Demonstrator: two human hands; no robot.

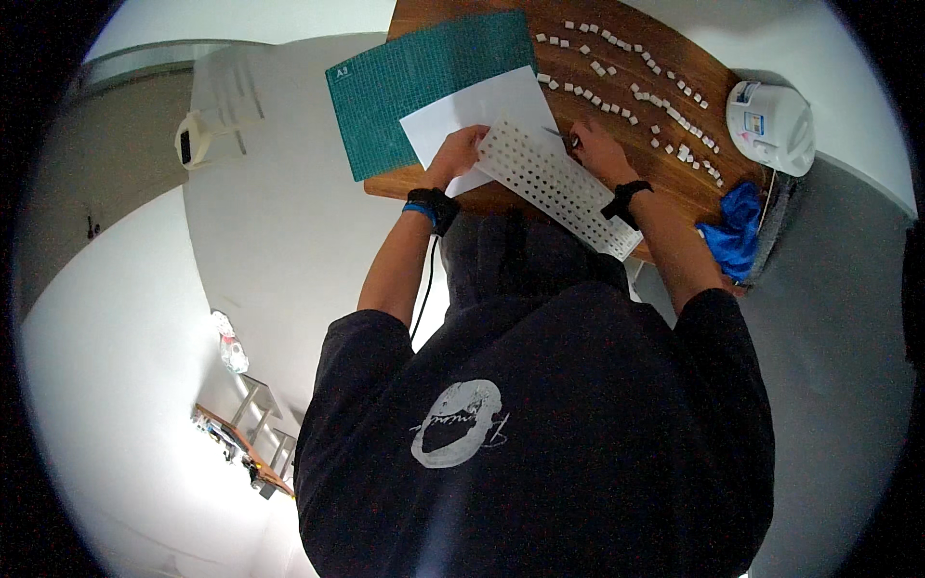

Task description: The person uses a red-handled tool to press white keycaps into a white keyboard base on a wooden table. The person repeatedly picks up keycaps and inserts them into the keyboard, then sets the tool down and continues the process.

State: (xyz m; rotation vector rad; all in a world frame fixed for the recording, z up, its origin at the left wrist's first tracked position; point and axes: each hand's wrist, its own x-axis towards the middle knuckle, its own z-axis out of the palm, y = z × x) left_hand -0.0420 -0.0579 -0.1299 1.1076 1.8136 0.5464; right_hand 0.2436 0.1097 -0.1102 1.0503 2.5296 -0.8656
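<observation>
A white keyboard (554, 183) stripped of its keycaps lies slantwise across the table's near edge, its rows of dark key switches showing. My left hand (455, 156) grips its upper left end, above a sheet of white paper (443, 125). Just beyond the keyboard's far side, my right hand (599, 154) is closed on a thin dark tool (553, 131) that points left toward the keys; its exact kind is too small to make out. Loose white keycaps (623, 47) lie in several rows to the right of the paper.
Under the paper, a green cutting mat (376, 116) covers the left of the wooden table (568, 63). A white plastic tub (771, 130) stands at the right edge, with a blue cloth (737, 231) nearer me. A cable (424, 289) hangs by my left wrist.
</observation>
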